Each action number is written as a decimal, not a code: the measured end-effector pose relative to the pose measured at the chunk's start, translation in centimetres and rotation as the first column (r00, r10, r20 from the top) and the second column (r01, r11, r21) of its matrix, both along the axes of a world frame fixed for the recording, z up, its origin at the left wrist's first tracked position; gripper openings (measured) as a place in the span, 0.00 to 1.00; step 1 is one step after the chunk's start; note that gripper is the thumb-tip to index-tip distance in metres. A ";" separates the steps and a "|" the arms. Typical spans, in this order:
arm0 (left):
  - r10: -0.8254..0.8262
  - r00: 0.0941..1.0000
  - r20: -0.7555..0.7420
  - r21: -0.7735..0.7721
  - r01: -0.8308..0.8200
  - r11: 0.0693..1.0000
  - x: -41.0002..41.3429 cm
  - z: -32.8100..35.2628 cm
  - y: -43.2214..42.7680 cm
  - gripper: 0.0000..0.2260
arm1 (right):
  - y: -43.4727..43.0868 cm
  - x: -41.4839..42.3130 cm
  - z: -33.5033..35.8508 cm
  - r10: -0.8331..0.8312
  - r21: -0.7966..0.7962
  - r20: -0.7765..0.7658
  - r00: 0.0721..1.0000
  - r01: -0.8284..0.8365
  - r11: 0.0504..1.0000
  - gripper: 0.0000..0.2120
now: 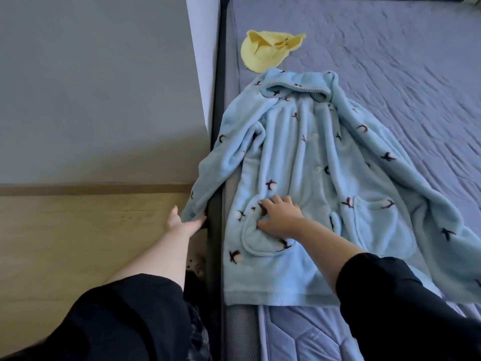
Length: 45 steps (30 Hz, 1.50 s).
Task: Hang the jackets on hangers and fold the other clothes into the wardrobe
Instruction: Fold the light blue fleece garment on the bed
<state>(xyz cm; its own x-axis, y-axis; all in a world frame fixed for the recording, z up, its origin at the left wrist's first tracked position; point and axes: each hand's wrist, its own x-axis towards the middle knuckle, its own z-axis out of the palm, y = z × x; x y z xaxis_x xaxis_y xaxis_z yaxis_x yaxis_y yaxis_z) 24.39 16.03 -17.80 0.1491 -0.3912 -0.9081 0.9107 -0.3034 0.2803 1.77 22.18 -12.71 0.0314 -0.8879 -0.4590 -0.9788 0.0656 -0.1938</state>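
The task is judged to be at an early stage – one garment is being dealt with and nothing is shown as put away. A pale blue fleece jacket (299, 157) with a dark bird print is spread front-up on the mattress (390, 61), collar away from the person, buttons done up as far as can be told. No hanger and no wardrobe interior are shown, so the hanging is taken as not yet done. A yellow cloth (265, 52) lies crumpled just beyond the collar, unfolded; it is presumably left to be folded.

One sleeve (221, 162) is draped over the bed's edge, and its cuff is held by the left hand (186, 221), whose fingers are hidden under the fabric with the thumb raised. The right hand (279, 216) is laid on the jacket at the near pocket (263, 238), fingers spread and pressed into the fleece, nothing being held. The other sleeve is flung wide across the bed.

The mattress is covered by a quilted blue-grey sheet, lightly creased, and is edged by a dark bed frame (214, 243). Beside it a pale wooden floor (78, 230) is met by a plain grey panel (91, 87) – wall or furniture cannot be told
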 end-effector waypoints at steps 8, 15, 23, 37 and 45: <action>0.053 0.970 -0.238 -0.023 -0.060 0.998 -0.9 -0.2 -2.3 0.12 | -1.4 -0.2 0.3 -0.010 0.090 0.020 1.000 0.009 0.996 0.24; -0.058 0.980 -0.191 -0.179 0.024 0.984 1.4 3.3 -6.8 0.10 | -3.2 0.9 0.6 0.027 0.174 -0.049 0.998 -0.018 0.985 0.23; -0.178 0.973 -0.146 -0.155 0.155 0.976 -0.7 3.4 -4.2 0.13 | -3.4 -0.2 1.9 0.045 0.160 0.083 0.996 -0.058 0.985 0.13; 0.115 0.828 -0.549 -0.209 -0.268 0.940 -0.9 1.7 -9.5 0.21 | -7.7 2.9 -1.7 -0.071 -0.212 -0.043 0.997 0.060 0.975 0.36; 0.047 0.956 -0.290 -0.442 -0.178 0.879 0.0 5.2 -13.8 0.05 | -7.9 1.9 -0.7 -0.085 -0.098 0.172 0.981 0.103 0.990 0.37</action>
